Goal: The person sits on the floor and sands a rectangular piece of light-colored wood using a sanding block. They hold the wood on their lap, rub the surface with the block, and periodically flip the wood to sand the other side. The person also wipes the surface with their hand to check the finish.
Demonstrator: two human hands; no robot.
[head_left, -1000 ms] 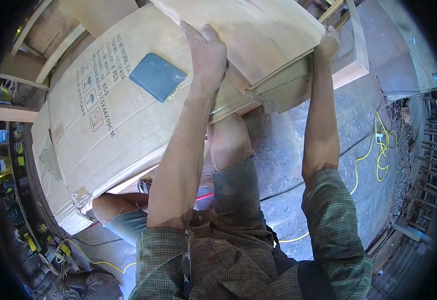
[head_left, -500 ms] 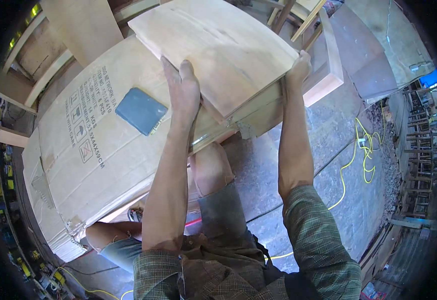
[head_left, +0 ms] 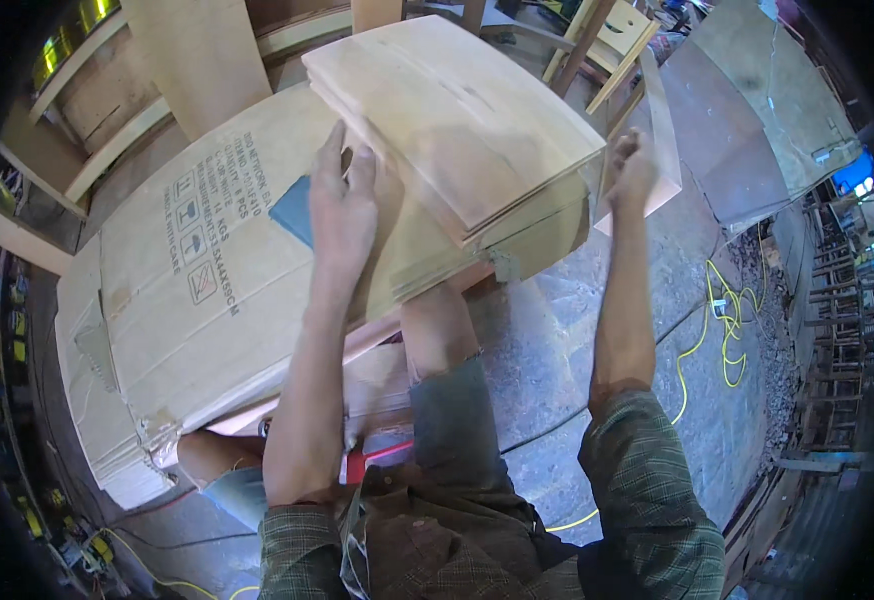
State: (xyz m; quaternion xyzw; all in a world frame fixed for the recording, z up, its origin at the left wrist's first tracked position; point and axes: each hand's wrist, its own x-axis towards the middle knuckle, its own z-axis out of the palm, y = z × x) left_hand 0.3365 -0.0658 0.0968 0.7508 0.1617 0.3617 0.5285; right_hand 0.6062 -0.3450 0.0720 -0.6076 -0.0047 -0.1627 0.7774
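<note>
Two pale wooden panels (head_left: 457,120) lie stacked on the flattened cardboard carton, their edges nearly lined up. My left hand (head_left: 345,215) is off the stack's left edge, fingers spread apart and holding nothing. Beneath it, a dark blue-grey folded sheet (head_left: 293,212) is partly covered by that hand; its kind is unclear. Just beyond the panels' right corner is my right hand (head_left: 633,172), apart from the wood, its fingers loosely bent and slightly blurred, with nothing seen in them.
The cardboard (head_left: 157,330) covers a low work surface over my legs. Wooden frame pieces (head_left: 107,150) stand at the far left, and a pale wooden part (head_left: 662,150) stands right of the panels. A yellow cord (head_left: 727,330) lies coiled on the concrete floor.
Both hands have let go of the panels, the left moving left over the blue-grey sheet and the right moving off to the right. The panels appear slightly lower and farther right in view.
</note>
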